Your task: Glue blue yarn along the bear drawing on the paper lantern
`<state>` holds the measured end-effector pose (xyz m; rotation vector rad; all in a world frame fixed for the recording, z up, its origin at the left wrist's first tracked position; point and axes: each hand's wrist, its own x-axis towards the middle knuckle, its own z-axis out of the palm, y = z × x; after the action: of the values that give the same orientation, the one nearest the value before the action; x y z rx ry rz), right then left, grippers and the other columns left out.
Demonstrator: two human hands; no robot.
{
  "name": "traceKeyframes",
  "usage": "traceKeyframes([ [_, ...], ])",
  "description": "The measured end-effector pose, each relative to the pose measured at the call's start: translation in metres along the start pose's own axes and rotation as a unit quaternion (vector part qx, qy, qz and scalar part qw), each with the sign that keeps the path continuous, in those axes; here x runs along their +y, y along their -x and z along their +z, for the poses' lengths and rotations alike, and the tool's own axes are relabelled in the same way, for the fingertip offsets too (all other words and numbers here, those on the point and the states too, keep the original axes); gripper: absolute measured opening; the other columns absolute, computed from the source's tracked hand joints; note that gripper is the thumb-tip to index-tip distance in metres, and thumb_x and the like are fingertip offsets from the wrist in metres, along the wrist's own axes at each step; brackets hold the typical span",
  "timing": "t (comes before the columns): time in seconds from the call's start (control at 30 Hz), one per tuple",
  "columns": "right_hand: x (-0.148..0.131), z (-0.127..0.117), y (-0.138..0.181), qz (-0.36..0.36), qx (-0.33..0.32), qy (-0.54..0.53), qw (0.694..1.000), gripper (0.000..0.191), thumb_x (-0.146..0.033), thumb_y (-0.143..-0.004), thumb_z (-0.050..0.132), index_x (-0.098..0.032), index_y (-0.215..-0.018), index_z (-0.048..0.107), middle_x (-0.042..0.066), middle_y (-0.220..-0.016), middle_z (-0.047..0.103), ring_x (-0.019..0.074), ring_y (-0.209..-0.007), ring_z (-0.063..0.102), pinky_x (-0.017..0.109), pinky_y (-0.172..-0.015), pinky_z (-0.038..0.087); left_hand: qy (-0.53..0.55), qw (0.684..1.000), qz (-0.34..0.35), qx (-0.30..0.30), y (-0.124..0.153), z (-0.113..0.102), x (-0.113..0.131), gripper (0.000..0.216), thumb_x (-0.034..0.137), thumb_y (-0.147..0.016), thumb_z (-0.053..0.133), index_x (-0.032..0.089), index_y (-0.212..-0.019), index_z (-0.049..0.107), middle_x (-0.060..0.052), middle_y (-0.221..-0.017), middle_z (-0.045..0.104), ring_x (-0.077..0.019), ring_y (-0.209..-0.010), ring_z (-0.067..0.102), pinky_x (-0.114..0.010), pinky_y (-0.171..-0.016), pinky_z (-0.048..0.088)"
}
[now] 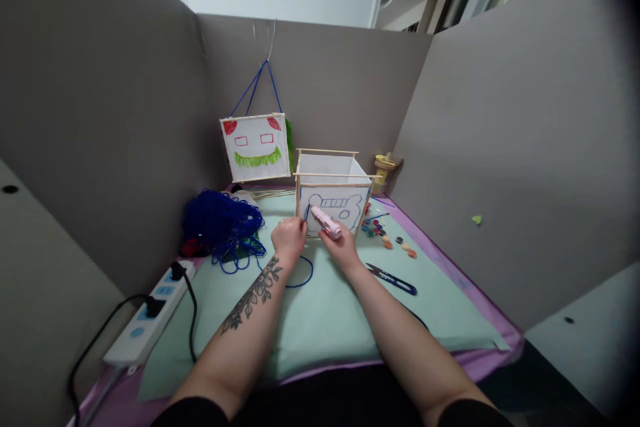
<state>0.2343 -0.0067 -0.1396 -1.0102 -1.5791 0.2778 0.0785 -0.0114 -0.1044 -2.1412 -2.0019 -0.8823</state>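
Note:
In the middle stands a box-shaped lantern frame [334, 180] of thin wooden sticks and white panels, its front bearing a bear-like outline in blue. My right hand [343, 247] is closed around a pink glue gun [326, 220], whose tip points at the upper left of that front panel. At the lower left of the frame, my left hand [290, 237] is closed with fingertips pinching a blue cord [307, 211] that runs up along the panel. More of this cord loops on the table beneath my wrist. The exact tip contact is too small to tell.
Left lies a tangled heap of blue cord [217, 220] beside a power strip [150, 313] with black plugs. Snips [393, 278] and paint pots [374, 228] are at right. A decorated lantern [257, 150] hangs behind. Grey partitions [325, 80] enclose the table.

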Motion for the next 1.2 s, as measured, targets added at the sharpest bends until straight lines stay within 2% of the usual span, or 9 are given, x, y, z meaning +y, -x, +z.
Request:
traceKeyframes([
  [0.23,0.001,0.002,0.0,0.018,0.001,-0.025,1.0,0.022,-0.035,-0.078,0.066,-0.017,-0.091,0.066,0.006,-0.085,0.068,0.0209,-0.079,0.063,0.032,-0.075,0.049,0.018,0.999,0.007,0.027,0.004,0.001,0.0,0.018,0.036,-0.09,0.052,0.022,-0.094,0.061,-0.007,-0.097,0.063,-0.0218,-0.093,0.057,-0.03,-0.075,0.04],
  [0.4,-0.003,0.0,-0.001,0.012,0.003,-0.028,1.0,0.021,-0.034,-0.077,0.067,-0.017,-0.09,0.067,0.007,-0.085,0.069,0.0219,-0.079,0.063,0.033,-0.075,0.05,0.021,0.999,0.001,0.047,0.003,0.005,-0.002,0.014,0.035,-0.087,0.057,0.022,-0.091,0.057,-0.006,-0.096,0.059,-0.0216,-0.094,0.056,-0.03,-0.077,0.041],
  [0.7,-0.001,-0.003,0.002,0.007,0.017,-0.03,0.999,0.026,-0.036,-0.077,0.067,-0.018,-0.095,0.068,0.008,-0.09,0.07,0.0232,-0.084,0.065,0.036,-0.078,0.051,0.114,0.987,-0.1,0.043,0.006,0.012,-0.005,0.031,0.037,-0.08,0.064,0.021,-0.1,0.046,-0.005,-0.099,0.058,-0.0192,-0.091,0.058,-0.028,-0.069,0.04],
  [0.9,-0.001,-0.002,0.002,0.013,0.011,-0.033,0.999,0.026,-0.036,-0.076,0.067,-0.017,-0.094,0.068,0.009,-0.088,0.069,0.0233,-0.082,0.064,0.037,-0.078,0.052,0.113,0.989,-0.083,0.035,0.004,0.011,-0.006,0.018,0.035,-0.084,0.059,0.022,-0.092,0.048,-0.003,-0.093,0.06,-0.0172,-0.085,0.058,-0.027,-0.067,0.039],
  [1.07,0.004,0.001,0.002,0.028,0.012,-0.035,0.999,0.025,-0.037,-0.076,0.068,-0.017,-0.092,0.068,0.008,-0.086,0.069,0.0229,-0.081,0.064,0.036,-0.076,0.051,0.107,0.989,-0.092,0.044,0.002,0.014,-0.005,0.031,0.041,-0.081,0.063,0.022,-0.099,0.047,-0.005,-0.099,0.06,-0.0196,-0.09,0.059,-0.028,-0.069,0.041],
  [1.2,0.006,0.003,0.001,0.031,0.001,-0.041,0.999,0.025,-0.036,-0.076,0.067,-0.017,-0.094,0.067,0.008,-0.089,0.069,0.0219,-0.082,0.064,0.035,-0.077,0.05,0.094,0.99,-0.093,0.039,0.0,0.014,-0.003,0.029,0.037,-0.083,0.06,0.02,-0.103,0.046,-0.007,-0.103,0.06,-0.0211,-0.095,0.059,-0.03,-0.073,0.042],
])
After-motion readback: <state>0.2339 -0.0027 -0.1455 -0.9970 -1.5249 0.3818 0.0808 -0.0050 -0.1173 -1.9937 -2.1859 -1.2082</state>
